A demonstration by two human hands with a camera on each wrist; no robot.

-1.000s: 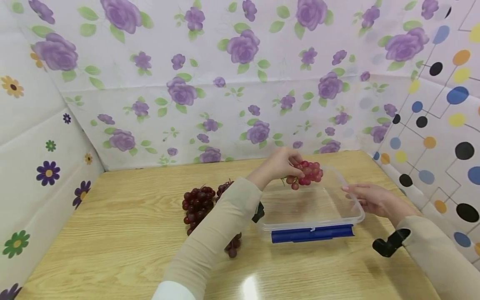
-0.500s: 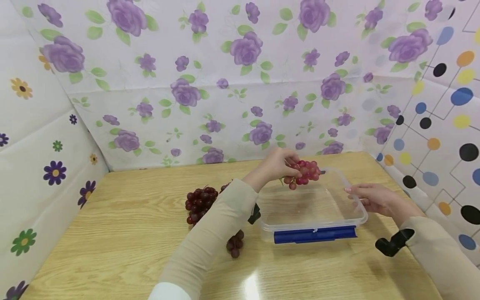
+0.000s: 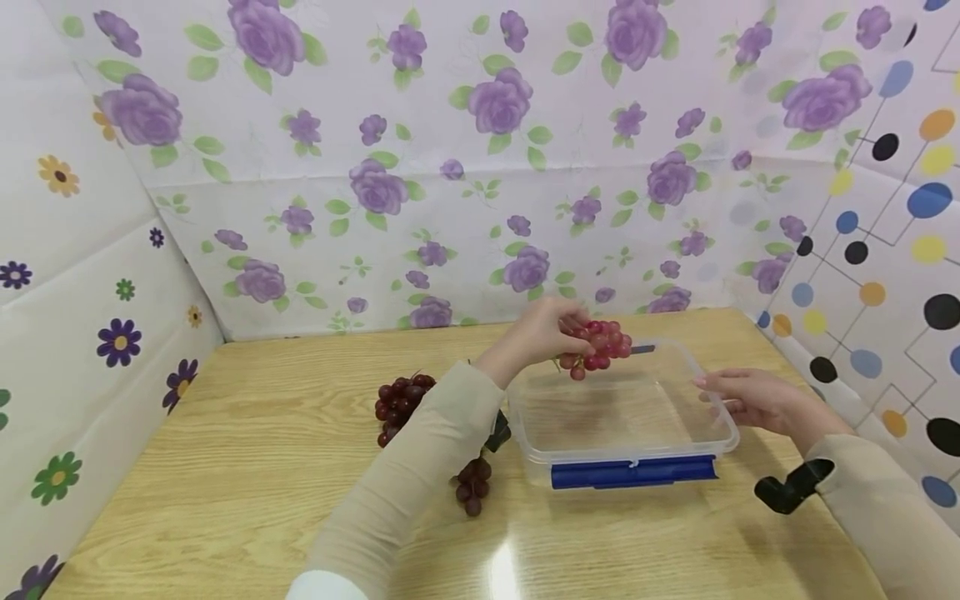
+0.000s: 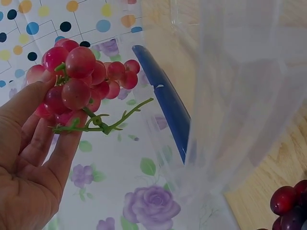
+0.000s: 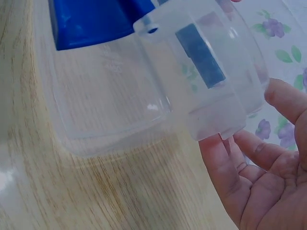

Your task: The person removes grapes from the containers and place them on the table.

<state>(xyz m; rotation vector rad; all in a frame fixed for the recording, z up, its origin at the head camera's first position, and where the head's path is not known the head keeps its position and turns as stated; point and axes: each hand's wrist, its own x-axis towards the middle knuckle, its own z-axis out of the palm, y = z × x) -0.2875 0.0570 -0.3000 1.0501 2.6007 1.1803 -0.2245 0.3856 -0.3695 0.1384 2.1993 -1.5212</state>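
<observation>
My left hand (image 3: pixel 534 337) holds a bunch of pinkish-red grapes (image 3: pixel 597 343) above the back left part of a clear plastic container (image 3: pixel 536 454). In the left wrist view, thumb and fingers grip the grapes (image 4: pixel 79 76), and a green stem (image 4: pixel 112 125) sticks out below them. The container stands lidless on the table, a blue clasp (image 3: pixel 633 472) hanging along its front. At its right side my right hand (image 3: pixel 761 402) holds the rim; the right wrist view has the thumb at the edge and fingers (image 5: pixel 218 165) beneath it.
Left of the container lie dark red grapes (image 3: pixel 401 404), partly hidden behind my left sleeve (image 3: pixel 420 467). A smaller cluster of dark grapes (image 3: pixel 473 486) lies nearer the front. Patterned cloth walls (image 3: pixel 465 208) border the wooden table (image 3: pixel 247 467) at the back and both sides.
My left hand has shifted left with the red grapes, uncovering a blue clasp at the container's back. My right hand stays at the rim. The head view has turned slightly left.
</observation>
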